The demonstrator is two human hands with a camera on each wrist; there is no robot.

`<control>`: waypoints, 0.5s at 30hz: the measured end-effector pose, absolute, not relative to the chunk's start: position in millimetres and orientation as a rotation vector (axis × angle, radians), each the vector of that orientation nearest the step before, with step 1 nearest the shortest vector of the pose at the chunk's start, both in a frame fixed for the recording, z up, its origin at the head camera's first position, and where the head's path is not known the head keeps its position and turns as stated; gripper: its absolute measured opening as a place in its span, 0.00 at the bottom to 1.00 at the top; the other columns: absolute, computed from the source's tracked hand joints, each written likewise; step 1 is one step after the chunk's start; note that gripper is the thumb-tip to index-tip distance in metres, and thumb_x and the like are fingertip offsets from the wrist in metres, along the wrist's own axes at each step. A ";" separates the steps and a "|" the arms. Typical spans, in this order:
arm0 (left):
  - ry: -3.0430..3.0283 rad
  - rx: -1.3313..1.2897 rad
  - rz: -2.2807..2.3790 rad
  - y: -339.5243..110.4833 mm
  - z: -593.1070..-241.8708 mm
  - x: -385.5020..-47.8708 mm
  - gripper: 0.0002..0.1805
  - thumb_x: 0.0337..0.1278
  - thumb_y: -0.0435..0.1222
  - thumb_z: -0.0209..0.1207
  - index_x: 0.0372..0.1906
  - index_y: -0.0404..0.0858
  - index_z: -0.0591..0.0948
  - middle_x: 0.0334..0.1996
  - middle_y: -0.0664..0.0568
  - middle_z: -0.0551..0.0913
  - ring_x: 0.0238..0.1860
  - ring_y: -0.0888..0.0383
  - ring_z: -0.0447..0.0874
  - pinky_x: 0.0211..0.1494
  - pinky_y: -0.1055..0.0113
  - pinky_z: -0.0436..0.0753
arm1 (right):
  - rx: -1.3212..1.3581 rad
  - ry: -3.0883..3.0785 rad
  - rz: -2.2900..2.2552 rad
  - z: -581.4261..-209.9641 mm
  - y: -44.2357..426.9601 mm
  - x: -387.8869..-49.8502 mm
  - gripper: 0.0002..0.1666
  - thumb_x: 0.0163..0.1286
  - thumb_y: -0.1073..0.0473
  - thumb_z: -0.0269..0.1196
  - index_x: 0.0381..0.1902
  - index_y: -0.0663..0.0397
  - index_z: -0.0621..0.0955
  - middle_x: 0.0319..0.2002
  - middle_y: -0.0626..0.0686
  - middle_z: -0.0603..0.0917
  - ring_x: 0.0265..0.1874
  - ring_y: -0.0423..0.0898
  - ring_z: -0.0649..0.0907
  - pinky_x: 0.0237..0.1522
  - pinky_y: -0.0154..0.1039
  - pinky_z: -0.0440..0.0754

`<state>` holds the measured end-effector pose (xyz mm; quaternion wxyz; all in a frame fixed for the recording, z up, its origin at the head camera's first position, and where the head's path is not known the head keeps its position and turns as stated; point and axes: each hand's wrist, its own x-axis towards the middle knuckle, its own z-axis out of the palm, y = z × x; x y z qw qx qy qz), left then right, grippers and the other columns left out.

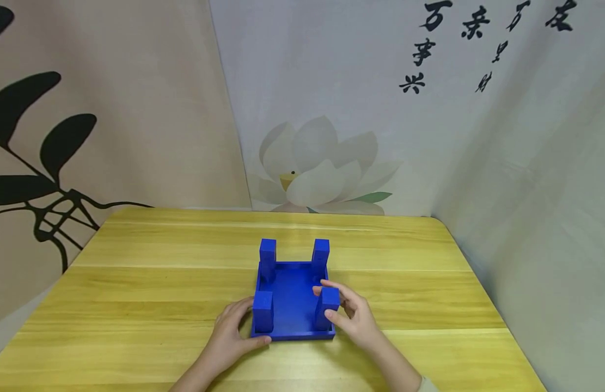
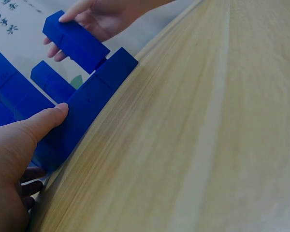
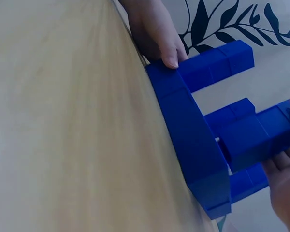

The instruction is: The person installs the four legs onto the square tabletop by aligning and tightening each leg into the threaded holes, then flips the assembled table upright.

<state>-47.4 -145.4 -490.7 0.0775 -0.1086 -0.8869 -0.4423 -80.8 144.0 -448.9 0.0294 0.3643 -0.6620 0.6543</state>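
Note:
A blue rectangular base with a low rim lies on the table, a square blue post at each corner, like a small table turned legs up. My left hand grips its near left corner, thumb on the front edge, fingers along the left side. Between thumb and fingers my right hand holds the near right post. In the right wrist view a narrow gap with a small light peg shows between this post and the base. The near left post stands upright beside my left fingers.
The far left post and far right post rise from the back corners. Under everything is a wood-grain table. Printed curtains hang behind the table and along its right side.

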 end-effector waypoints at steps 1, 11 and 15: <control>-2.660 -0.323 -1.331 -145.4 -490.4 -47.3 0.46 0.28 0.54 0.77 0.60 0.43 0.76 0.57 0.51 0.77 0.60 0.46 0.69 0.61 0.40 0.60 | 1.173 -2.038 2.027 -447.5 145.2 -81.4 0.29 0.65 0.80 0.54 0.65 0.74 0.65 0.56 0.68 0.77 0.59 0.54 0.75 0.60 0.39 0.71; -2.665 -0.310 -1.335 -144.8 -491.3 -46.6 0.47 0.27 0.52 0.78 0.61 0.41 0.76 0.58 0.50 0.77 0.60 0.46 0.69 0.61 0.41 0.60 | 1.309 -2.079 2.172 -442.6 155.8 -86.6 0.30 0.69 0.76 0.51 0.68 0.71 0.62 0.59 0.71 0.72 0.60 0.58 0.73 0.59 0.42 0.72; -2.662 -0.312 -1.329 -145.2 -491.4 -47.1 0.47 0.27 0.52 0.78 0.61 0.40 0.76 0.57 0.49 0.77 0.60 0.45 0.69 0.61 0.40 0.60 | 1.258 -2.083 2.220 -443.1 155.6 -86.9 0.28 0.69 0.75 0.54 0.66 0.71 0.66 0.57 0.70 0.75 0.58 0.60 0.75 0.55 0.43 0.76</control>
